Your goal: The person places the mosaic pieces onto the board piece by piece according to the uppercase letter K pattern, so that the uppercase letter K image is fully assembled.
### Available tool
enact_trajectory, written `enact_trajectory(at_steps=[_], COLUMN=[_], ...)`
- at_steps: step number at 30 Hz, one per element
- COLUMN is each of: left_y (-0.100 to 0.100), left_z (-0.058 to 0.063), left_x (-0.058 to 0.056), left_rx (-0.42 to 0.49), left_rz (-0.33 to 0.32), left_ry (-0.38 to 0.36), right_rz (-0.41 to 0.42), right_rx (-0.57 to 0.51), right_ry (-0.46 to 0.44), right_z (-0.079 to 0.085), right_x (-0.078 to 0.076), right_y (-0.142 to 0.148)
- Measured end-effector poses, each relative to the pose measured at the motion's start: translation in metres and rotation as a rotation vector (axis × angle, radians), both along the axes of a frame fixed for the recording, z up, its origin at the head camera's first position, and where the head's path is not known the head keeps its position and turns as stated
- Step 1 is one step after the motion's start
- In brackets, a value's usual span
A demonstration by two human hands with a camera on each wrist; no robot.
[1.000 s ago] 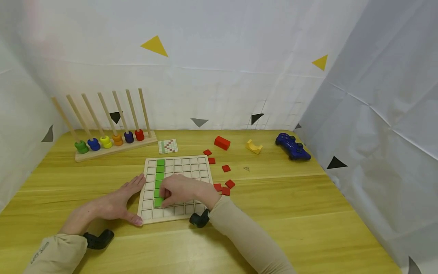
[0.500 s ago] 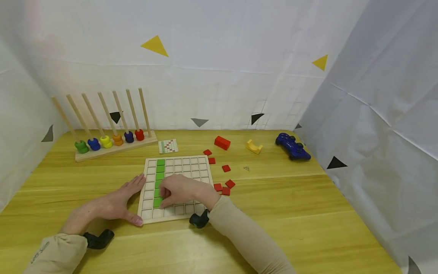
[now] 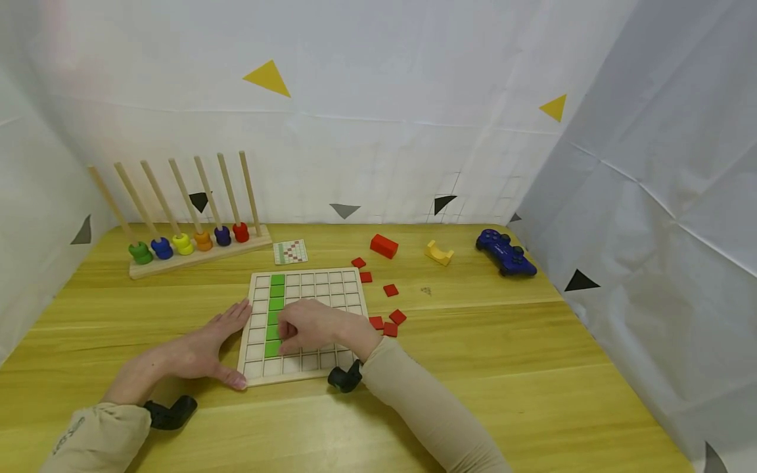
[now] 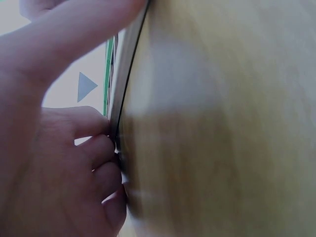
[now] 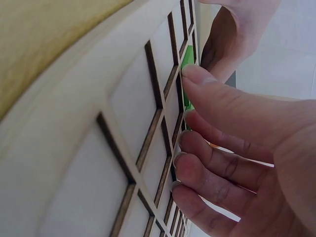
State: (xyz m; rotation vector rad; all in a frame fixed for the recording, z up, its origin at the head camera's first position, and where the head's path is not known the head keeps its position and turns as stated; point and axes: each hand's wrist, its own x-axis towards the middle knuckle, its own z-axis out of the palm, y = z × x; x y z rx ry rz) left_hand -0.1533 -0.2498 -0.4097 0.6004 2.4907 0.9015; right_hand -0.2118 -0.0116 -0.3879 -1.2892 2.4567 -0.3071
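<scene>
A pale wooden grid board (image 3: 320, 376) lies on the table, with a column of green square tiles (image 3: 276, 304) in its second column from the left. My right hand (image 3: 316, 325) is over the board, its thumb and curled fingertips holding the right side of the lowest green tile (image 3: 272, 349). In the right wrist view, the thumb (image 5: 207, 81) lies against that green tile (image 5: 187, 94), with the fingers bent close below. My left hand (image 3: 207, 345) rests spread along the board's left edge, thumb at the near corner and fingertips farther up. The fingers partly cover the lower tiles.
Several red tiles (image 3: 391, 290) lie right of the board. Behind it are a pattern card (image 3: 290, 252), a red block (image 3: 384, 246) and a yellow curved block (image 3: 439, 253). A bead-and-peg stand (image 3: 201, 253) is back left; a blue game controller (image 3: 505, 253) is back right.
The lowest green tile has shifted very slightly left in its cell. My right thumb has moved a little up and right along it. The left hand stays where it was.
</scene>
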Motion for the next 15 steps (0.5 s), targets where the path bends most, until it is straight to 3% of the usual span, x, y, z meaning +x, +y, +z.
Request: enact_trajectory(at_steps=[15], left_y=[0.0007], left_z=[0.0], left_x=[0.0003], left_rx=[-0.01], left_rz=[0.004], left_ry=[0.009], right_rz=[0.006], right_rx=[-0.002], right_ry=[-0.003], right_z=[0.0015], right_x=[0.0007], right_y=[0.0004])
